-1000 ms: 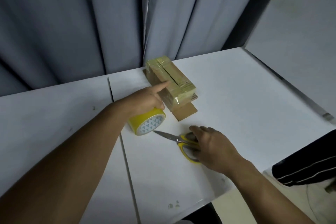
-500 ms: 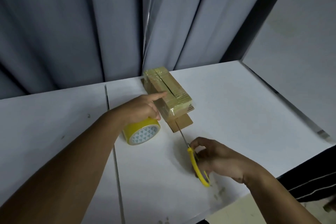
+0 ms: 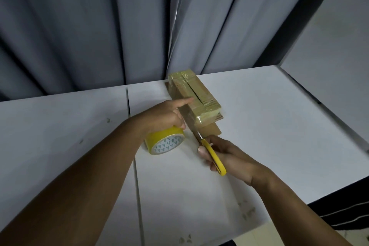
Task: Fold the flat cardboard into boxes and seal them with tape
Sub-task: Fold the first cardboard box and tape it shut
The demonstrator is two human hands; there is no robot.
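A small cardboard box (image 3: 196,98) wrapped in yellowish tape lies on the white table (image 3: 279,126), on top of flat cardboard pieces (image 3: 211,129). My left hand (image 3: 163,115) holds a yellow tape roll (image 3: 164,142) against the table, its index finger stretched out onto the box's side. A strip of tape seems to run from the roll to the box. My right hand (image 3: 225,154) grips yellow-handled scissors (image 3: 212,155), whose blades point at the gap between roll and box near end.
Grey curtains (image 3: 99,26) hang right behind the table. A seam (image 3: 135,166) splits the tabletop in two. A grey wall (image 3: 329,56) borders the right side. Small scraps (image 3: 246,210) lie near the front edge. Striped cloth (image 3: 349,217) shows at bottom right.
My right hand picked the scissors up off the table, turned them and brought the blades up to the box end. The left hand stayed on the roll and box.
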